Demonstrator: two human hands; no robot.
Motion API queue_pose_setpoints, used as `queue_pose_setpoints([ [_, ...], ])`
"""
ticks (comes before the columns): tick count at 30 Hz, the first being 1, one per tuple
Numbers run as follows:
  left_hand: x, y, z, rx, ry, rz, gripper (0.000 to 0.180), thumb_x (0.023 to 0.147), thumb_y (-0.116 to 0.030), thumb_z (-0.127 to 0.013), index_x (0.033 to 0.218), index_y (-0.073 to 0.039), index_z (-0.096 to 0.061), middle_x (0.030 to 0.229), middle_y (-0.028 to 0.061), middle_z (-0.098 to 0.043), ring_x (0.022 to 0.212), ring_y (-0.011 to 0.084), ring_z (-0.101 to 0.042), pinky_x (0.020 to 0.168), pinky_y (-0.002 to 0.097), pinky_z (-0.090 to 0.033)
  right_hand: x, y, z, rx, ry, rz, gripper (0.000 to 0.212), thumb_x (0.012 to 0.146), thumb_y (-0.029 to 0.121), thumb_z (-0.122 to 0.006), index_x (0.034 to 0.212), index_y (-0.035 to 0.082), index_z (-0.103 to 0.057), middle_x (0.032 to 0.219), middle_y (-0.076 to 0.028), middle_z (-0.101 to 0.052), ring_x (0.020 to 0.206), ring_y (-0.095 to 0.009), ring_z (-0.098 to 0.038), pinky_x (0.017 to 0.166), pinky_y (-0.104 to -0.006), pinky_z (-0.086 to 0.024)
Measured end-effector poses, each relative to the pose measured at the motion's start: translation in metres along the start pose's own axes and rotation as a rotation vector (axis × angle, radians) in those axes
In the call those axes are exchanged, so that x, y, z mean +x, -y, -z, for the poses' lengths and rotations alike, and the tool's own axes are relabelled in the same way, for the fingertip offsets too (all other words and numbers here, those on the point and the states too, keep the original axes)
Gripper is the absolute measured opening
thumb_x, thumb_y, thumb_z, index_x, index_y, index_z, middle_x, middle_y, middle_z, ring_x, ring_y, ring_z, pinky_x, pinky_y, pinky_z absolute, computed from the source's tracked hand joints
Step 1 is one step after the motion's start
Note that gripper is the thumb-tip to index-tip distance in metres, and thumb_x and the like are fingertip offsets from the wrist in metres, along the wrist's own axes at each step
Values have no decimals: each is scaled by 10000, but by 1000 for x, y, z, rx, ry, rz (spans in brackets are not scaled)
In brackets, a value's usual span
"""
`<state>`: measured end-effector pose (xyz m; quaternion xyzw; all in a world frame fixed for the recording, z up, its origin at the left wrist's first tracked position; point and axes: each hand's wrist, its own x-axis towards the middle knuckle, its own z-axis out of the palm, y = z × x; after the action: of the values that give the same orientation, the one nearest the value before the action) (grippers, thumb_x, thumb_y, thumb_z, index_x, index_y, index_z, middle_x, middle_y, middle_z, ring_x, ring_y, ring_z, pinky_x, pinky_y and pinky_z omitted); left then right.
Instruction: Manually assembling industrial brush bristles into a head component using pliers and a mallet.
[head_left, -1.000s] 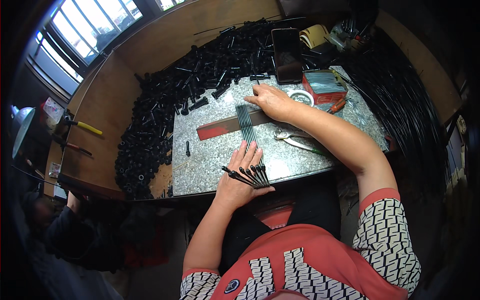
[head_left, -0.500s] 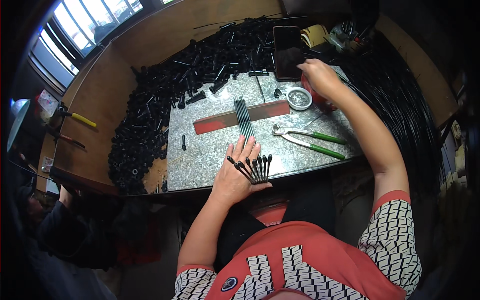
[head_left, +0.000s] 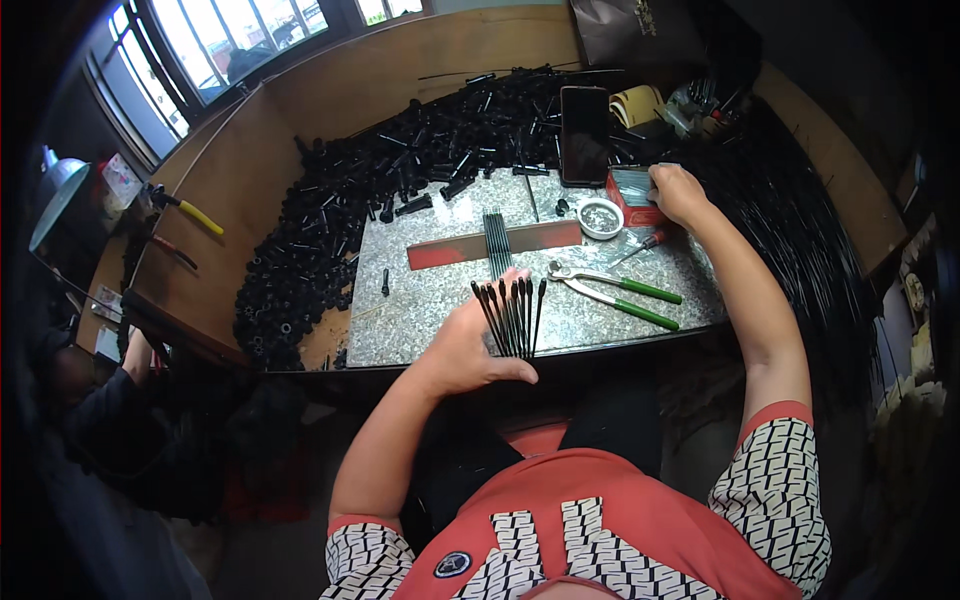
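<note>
My left hand (head_left: 462, 345) is at the near edge of the stone slab, thumb stretched out. A fan of thin black knob-ended rods (head_left: 512, 312) rises between the thumb and the palm. Past my fingertips, a row of thin dark rods (head_left: 496, 236) lies across a red-brown bar (head_left: 438, 252); whether they are the same pieces is hidden. At the far right, my right hand (head_left: 680, 196) has its fingers pinched together at the right side of a red box (head_left: 640, 214) with pale thin contents. What those fingers hold is hidden.
Green-handled pincers (head_left: 625, 292), a white dish of small bits (head_left: 600, 218) and a red-handled tool (head_left: 651, 239) lie on the slab (head_left: 400, 335). A phone (head_left: 584, 135) stands behind. Black tubular parts (head_left: 300, 260) heap left and back; long black rods (head_left: 775, 190) fill the right.
My right hand has moved from above the red box to its right side, uncovering the contents. My left hand has turned, and the black knob-ended rods show more of their length.
</note>
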<state>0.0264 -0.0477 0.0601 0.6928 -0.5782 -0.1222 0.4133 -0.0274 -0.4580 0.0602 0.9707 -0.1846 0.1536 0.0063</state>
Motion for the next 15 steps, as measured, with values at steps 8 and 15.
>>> queue_pose_setpoints([
  [8,24,-72,36,-551,-77,-130,495,757,-91,-746,1202,41,-575,1075,193,-660,1064,249,-622,925,326,-481,-65,100,103,551,-229,306,106,871,28,-600,861,-20,-506,665,-142,-591,570,-244,-588,533,-321,-445],
  [15,22,-75,29,-374,-263,-176,213,839,25,-647,1050,54,-653,936,169,-698,888,205,-683,811,286,-543,-135,163,161,570,-293,785,320,745,-116,-605,1047,-8,-596,788,-137,-593,672,-261,-627,568,-322,-503],
])
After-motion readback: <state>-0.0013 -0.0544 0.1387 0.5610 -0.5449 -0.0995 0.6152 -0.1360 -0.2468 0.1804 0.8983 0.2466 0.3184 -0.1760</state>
